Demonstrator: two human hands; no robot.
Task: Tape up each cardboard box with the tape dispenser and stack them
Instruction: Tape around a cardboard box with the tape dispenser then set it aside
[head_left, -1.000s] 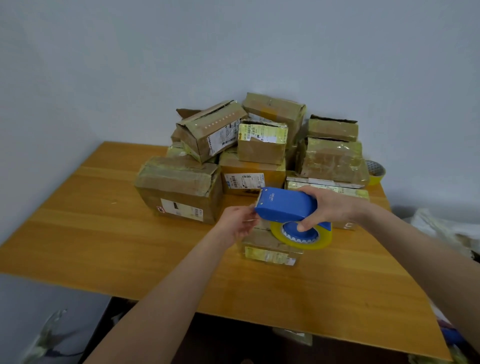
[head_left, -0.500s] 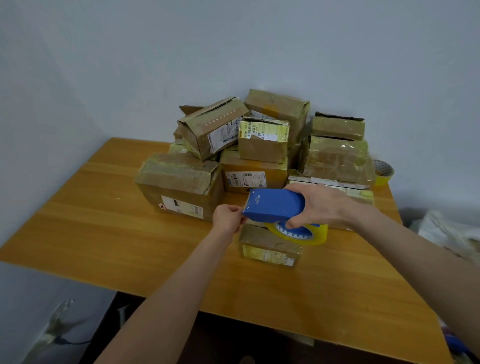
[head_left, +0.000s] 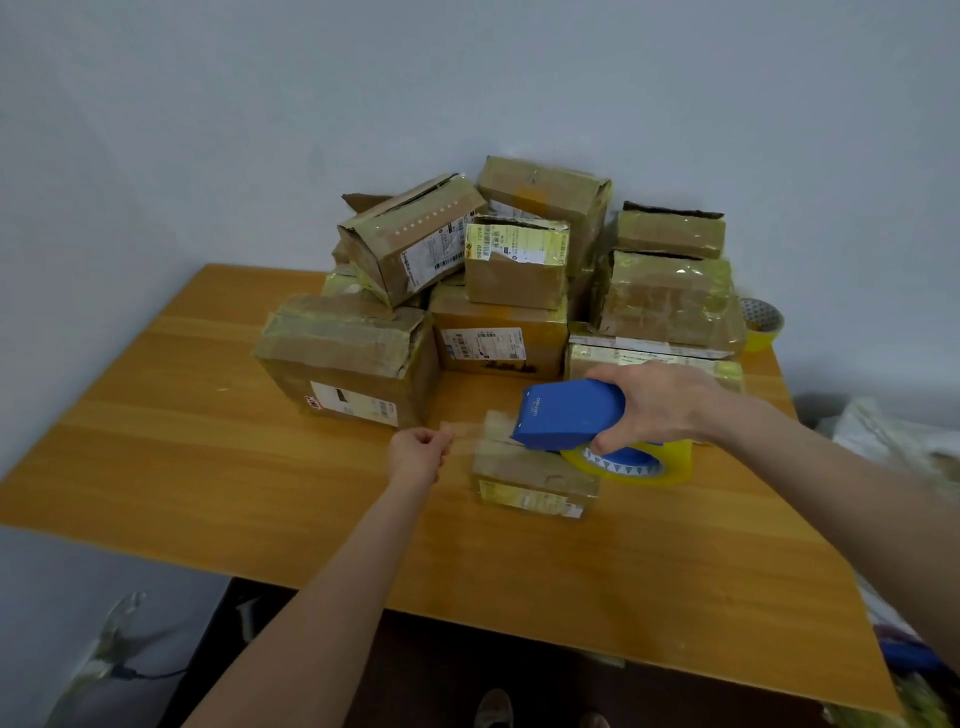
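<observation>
Fingers (head_left: 440, 442) of left hand (head_left: 418, 456) pinched together on clear tape end (head_left: 470, 428), centre frame; right hand (head_left: 657, 410) curled round blue tape dispenser (head_left: 569, 415).
Dispenser sat over small cardboard box (head_left: 535, 480), right of the pinch. White logo on dispenser, barcode labels on stacked boxes (head_left: 498, 343): unreadable.

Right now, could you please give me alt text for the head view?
The right hand holds a blue tape dispenser over a small cardboard box while the left hand pinches the tape end. More boxes pile behind on the wooden table.
</observation>
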